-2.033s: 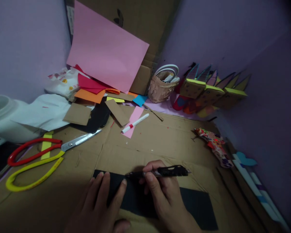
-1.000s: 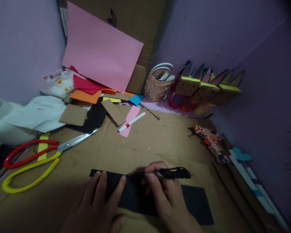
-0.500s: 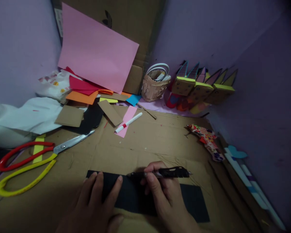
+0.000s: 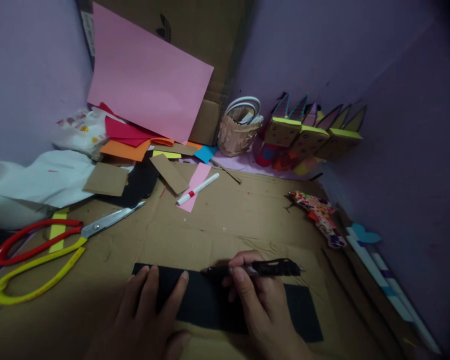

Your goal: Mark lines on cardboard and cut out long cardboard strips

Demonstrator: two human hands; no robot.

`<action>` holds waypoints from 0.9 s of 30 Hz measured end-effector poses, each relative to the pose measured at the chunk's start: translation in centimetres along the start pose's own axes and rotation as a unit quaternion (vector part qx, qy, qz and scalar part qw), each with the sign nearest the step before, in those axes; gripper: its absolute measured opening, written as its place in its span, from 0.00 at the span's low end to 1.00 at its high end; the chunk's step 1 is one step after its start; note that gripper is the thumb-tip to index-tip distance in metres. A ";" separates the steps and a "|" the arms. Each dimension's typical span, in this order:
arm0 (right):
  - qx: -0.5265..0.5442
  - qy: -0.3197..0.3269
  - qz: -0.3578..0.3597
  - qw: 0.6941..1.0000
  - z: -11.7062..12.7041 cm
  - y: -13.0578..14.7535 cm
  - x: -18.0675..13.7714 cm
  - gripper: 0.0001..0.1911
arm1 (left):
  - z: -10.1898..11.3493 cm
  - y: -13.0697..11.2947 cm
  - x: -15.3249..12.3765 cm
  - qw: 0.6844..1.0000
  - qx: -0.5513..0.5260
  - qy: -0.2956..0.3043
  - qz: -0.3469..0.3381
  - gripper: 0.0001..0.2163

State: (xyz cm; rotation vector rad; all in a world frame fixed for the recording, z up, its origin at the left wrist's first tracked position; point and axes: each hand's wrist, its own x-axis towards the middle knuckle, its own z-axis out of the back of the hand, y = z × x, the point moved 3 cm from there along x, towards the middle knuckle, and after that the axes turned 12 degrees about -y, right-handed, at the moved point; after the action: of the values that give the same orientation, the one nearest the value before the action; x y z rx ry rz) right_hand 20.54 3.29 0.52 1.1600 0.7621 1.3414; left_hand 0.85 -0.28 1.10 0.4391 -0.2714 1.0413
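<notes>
A black paper strip point(image 4: 206, 302) lies across brown cardboard point(image 4: 228, 220) at the bottom of the view. My left hand point(image 4: 146, 315) rests flat on the strip's left end, fingers stretched out. My right hand point(image 4: 258, 300) is closed around a black pen point(image 4: 258, 269), held level with its tip pointing left at the strip's upper edge, just right of my left fingertips.
Red and yellow scissors point(image 4: 56, 240) lie at the left. A white marker point(image 4: 197, 189) rests on a pink scrap. Coloured paper sheets point(image 4: 146, 80), a woven basket point(image 4: 238, 132), cardboard figures point(image 4: 311, 135) and a patterned glue gun point(image 4: 320, 215) line the back and right.
My right hand and the pen have slid slightly to the right along the strip's edge. The left hand stays pressed on the strip. The view has drifted a little.
</notes>
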 end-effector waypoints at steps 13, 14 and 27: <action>-0.011 -0.035 0.002 0.999 0.9 0.1 -0.2 0.06 | 0.0 0.2 0.0 0.999 -0.022 -0.030 0.011 0.20; -0.012 -0.035 0.002 0.999 0.9 0.1 -0.2 0.07 | 0.0 0.2 -0.1 0.999 -0.020 -0.028 0.011 0.20; -0.028 -0.026 0.012 0.999 0.8 0.3 -0.3 0.06 | 0.6 0.0 1.0 0.998 -0.038 -0.053 0.002 0.21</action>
State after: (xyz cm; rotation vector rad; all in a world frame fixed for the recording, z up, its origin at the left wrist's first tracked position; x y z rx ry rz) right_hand 21.14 2.86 0.96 1.1597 0.6707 1.3395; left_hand 1.36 0.20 2.03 0.4265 -0.4055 1.0091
